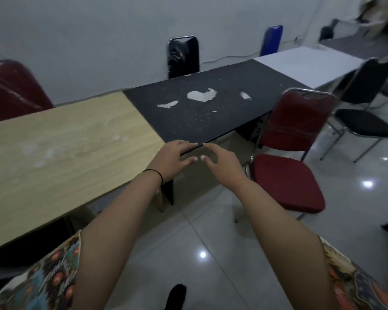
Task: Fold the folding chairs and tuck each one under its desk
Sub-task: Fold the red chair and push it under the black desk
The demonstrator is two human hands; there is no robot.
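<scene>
Hovering both hands, left (173, 157) and right (220, 162), fingers spread and empty, at black desk (211, 108) edge; red chair (287, 157) beside it unfolded, untucked.

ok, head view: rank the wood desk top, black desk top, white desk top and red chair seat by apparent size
1. wood desk top
2. black desk top
3. white desk top and red chair seat: look about alike, so unranked; the white top is much farther away.
</scene>
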